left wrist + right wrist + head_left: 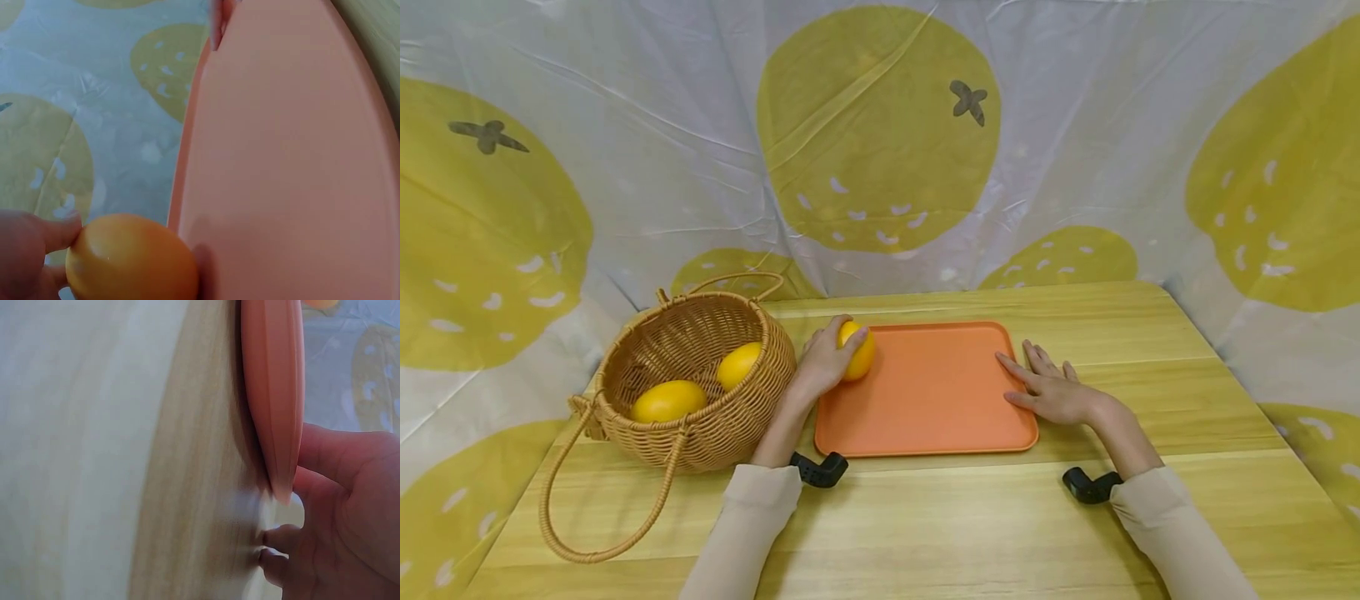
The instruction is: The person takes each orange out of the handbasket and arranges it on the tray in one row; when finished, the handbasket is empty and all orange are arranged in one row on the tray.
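My left hand pinches a smooth yellow oval fruit between thumb and fingers, at the left side of the orange tray. Seen from the left wrist, the fruit is beside the tray's rim, with the thumb on its side. My right hand rests at the tray's right edge, fingers spread. In the right wrist view, its thumb and forefinger reach over the rim while other fingertips are down by the wooden table. A wicker basket stands left of the tray, with two similar yellow fruits inside.
One basket handle hangs forward onto the wooden table; the other handle stands at the back. A white cloth with a yellow fruit print hangs behind the table. Black devices are strapped at both wrists.
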Tool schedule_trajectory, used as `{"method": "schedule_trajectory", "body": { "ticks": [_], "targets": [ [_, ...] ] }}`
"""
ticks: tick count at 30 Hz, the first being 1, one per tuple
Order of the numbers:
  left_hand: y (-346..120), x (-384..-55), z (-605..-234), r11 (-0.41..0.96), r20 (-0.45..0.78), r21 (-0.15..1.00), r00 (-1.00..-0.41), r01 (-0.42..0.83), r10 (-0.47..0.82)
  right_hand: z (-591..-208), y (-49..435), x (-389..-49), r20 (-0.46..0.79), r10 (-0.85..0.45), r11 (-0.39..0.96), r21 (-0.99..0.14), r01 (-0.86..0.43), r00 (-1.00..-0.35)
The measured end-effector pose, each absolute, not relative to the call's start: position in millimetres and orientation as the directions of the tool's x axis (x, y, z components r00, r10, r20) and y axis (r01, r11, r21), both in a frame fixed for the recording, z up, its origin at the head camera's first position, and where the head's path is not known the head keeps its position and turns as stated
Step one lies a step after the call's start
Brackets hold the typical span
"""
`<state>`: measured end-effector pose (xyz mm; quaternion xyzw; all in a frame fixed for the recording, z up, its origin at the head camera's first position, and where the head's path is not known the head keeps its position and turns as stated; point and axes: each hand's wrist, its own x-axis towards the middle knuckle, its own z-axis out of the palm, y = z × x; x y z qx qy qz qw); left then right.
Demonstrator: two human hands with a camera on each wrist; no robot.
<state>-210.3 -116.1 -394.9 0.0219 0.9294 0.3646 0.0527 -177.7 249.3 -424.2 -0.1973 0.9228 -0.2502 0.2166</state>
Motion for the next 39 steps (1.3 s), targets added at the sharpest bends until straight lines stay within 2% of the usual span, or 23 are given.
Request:
{"method": "schedule_trajectory", "body": {
  "ticks": [5,13,24,33,39],
  "targets": [
    [-111,-211,-400,0.753,-0.054,0.658,-0.998,-0.008,0.036,-423,249,-177,-0.303,-0.471,0.796,-0.551,-0.251,-0.828],
    [-105,-212,-404,0.704,-0.002,0.705,-0.993,0.084,0.120,-422,249,-177,-0.304,-0.474,0.791,-0.559,-0.248,-0.826],
    [-116,-213,-402,0.651,-0.095,0.751,-0.958,0.109,0.269,-422,249,-177,-0.308,-0.470,0.792,-0.560,-0.242,-0.827],
    [-114,-215,-408,0.615,-0.027,0.783,-0.983,0.092,0.182,-424,251,-177,-0.282,-0.482,0.774,-0.580,-0.253,-0.830],
    [-117,-217,-410,0.662,-0.025,0.738,-0.975,0.132,0.222,-427,253,-176,-0.267,-0.485,0.764,-0.593,-0.254,-0.833]
  ]
}}
